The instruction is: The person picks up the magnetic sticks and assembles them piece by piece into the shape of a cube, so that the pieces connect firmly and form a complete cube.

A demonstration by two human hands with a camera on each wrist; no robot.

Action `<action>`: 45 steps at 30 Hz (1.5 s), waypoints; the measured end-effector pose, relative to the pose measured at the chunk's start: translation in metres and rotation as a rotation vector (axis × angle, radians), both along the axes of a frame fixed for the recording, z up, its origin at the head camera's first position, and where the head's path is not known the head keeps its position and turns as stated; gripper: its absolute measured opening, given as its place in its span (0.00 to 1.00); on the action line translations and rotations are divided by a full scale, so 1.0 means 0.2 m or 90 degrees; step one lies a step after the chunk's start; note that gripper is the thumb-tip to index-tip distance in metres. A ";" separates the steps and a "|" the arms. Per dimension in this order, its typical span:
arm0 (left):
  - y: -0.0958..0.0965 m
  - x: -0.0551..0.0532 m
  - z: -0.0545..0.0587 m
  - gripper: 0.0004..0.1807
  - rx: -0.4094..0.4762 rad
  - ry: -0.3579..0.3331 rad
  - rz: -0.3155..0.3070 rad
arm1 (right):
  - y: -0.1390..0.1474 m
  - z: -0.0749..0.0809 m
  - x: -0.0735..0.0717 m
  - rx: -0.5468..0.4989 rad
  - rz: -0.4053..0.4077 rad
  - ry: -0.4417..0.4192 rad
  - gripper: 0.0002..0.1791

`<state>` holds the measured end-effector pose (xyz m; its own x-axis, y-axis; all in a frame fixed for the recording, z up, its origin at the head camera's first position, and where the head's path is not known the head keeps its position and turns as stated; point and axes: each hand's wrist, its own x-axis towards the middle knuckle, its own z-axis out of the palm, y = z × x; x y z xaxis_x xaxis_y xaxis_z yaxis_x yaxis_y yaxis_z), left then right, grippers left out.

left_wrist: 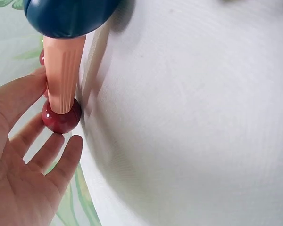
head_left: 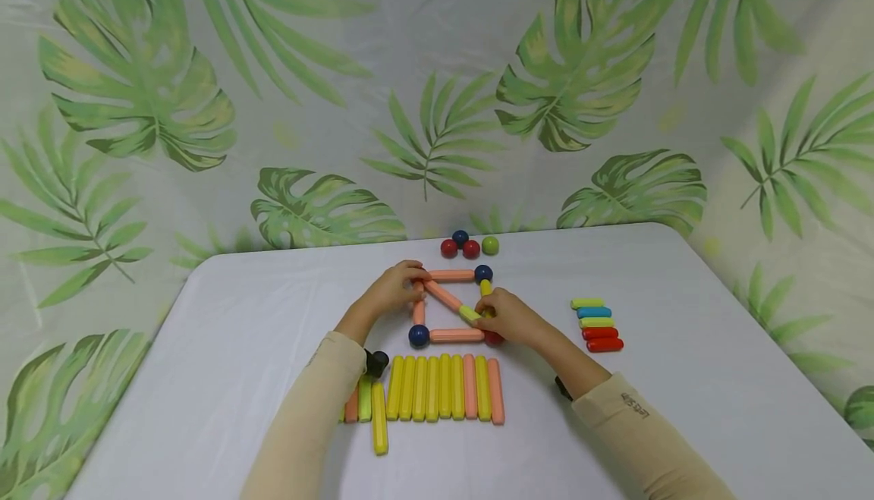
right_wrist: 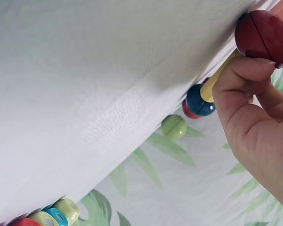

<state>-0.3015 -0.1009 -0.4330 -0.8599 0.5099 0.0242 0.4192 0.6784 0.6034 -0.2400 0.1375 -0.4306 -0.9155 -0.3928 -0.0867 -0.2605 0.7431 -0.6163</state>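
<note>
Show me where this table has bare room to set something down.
Bare: tabletop left of the left sleeve; tabletop right of the short rods, up to its edge. Crowded: the middle, where left hand and right hand work at the square of rods and balls, with long rods in front, loose balls behind.

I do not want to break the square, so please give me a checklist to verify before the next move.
1. Left hand at the upper-left red ball: ok, it grips around it.
2. Right hand at the green rod: ok, at its lower end.
3. Diagonal pink rod meets the green rod: ok, they look end to end.
4. Green rod joined to the lower-right red ball: cannot tell, the right hand covers that spot.
5. Square has four sides: ok, three pink rods and one yellow rod.
6. Spare balls apart from the square: ok, four lie beyond it.
</note>
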 end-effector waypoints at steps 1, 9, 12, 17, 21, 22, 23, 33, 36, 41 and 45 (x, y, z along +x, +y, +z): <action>0.00 0.00 0.00 0.20 0.000 -0.003 0.000 | 0.00 0.00 0.00 0.000 0.002 0.000 0.12; -0.06 0.05 0.07 0.22 0.011 0.001 0.003 | 0.00 -0.01 0.00 -0.001 0.005 0.000 0.13; -0.13 0.10 0.12 0.22 0.032 0.025 0.014 | 0.00 0.00 0.00 0.005 0.007 0.005 0.12; -0.26 0.24 0.18 0.21 0.091 0.050 0.023 | 0.03 0.02 0.00 -0.006 0.005 -0.015 0.14; -0.35 0.41 0.17 0.21 0.113 0.066 0.036 | 0.06 0.04 -0.04 -0.045 0.008 -0.002 0.15; -0.37 0.45 0.16 0.21 0.113 0.068 0.043 | 0.07 0.05 -0.06 -0.051 0.009 0.011 0.15; -0.40 0.49 0.15 0.21 0.112 0.067 0.052 | 0.08 0.06 -0.08 -0.059 0.006 0.021 0.16; -0.61 0.75 -0.04 0.23 0.086 -0.071 0.171 | 0.16 0.04 -0.42 -0.067 -0.076 0.099 0.22; -0.63 0.76 -0.07 0.26 0.087 -0.123 0.146 | 0.18 0.02 -0.48 -0.044 -0.091 0.086 0.23; -0.62 0.78 -0.07 0.29 0.076 -0.135 0.119 | 0.16 0.00 -0.54 0.006 -0.052 0.091 0.26; -0.60 0.78 -0.05 0.27 0.072 -0.148 0.109 | 0.15 0.00 -0.55 0.080 -0.054 0.079 0.26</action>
<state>-0.1447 -0.2202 -0.4430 -0.9222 0.3625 -0.1346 0.1466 0.6500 0.7457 -0.3509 0.1670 -0.4306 -0.9515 -0.3075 -0.0141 -0.2625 0.8346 -0.4843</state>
